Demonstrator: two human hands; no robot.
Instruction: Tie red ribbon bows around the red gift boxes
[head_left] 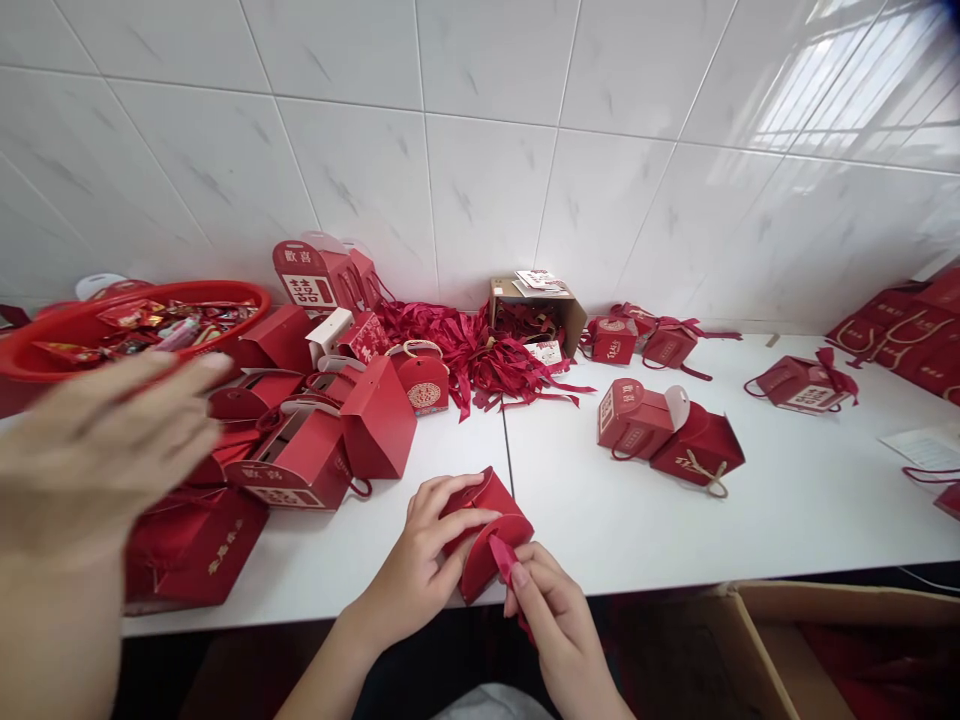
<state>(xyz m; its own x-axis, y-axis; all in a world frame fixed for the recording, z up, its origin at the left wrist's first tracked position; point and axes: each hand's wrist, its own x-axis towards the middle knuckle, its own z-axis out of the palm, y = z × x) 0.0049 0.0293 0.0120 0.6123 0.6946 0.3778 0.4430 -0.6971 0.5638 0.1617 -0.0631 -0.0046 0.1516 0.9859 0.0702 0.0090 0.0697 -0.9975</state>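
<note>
A small red gift box (490, 492) sits at the front edge of the white table, tilted toward me. My left hand (416, 565) is wrapped over its left side, fingers on the top and thumb near the rounded end flap. A dark pink ribbon (502, 556) comes out at that flap. Close beside the box, my right hand (551, 605) pinches this ribbon between thumb and fingers; its lower end is partly hidden by the hand.
At the left, another person's blurred hand (112, 440) reaches over several red boxes (379, 415) and a red basin (255, 300) of wrapped sweets. A heap of ribbons (495, 365) and an open carton (576, 325) stand by the wall. More gift boxes (634, 425) are at right; a cardboard box (847, 605) is below.
</note>
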